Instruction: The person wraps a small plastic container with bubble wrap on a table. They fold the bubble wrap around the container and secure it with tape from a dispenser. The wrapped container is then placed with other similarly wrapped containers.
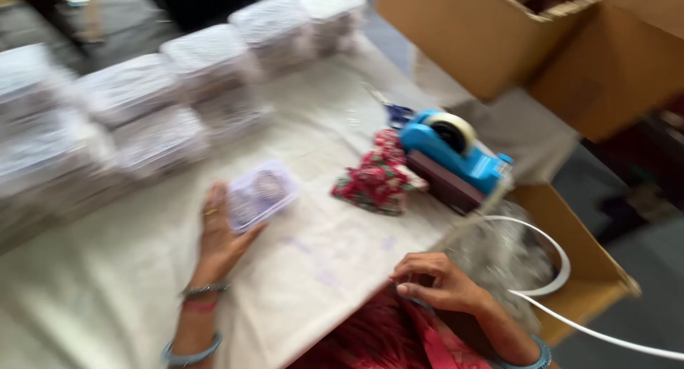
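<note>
Clear plastic packet point(261, 194) lies on the cloth-covered worktop point(320, 262), long axis slanting up to the right, under the spread fingers of the left hand point(221, 237); the right hand point(438, 282), well apart, pinches something too blurred to identify.

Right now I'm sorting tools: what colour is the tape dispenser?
Bright blue, seen in the head view: tape dispenser.

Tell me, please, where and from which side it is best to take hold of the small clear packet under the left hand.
Probably its two long edges, from above. The clear packet lies flat on the cloth-covered table, and the left hand already rests on its near end, while the far end is free. The blur hides its thickness.
</note>
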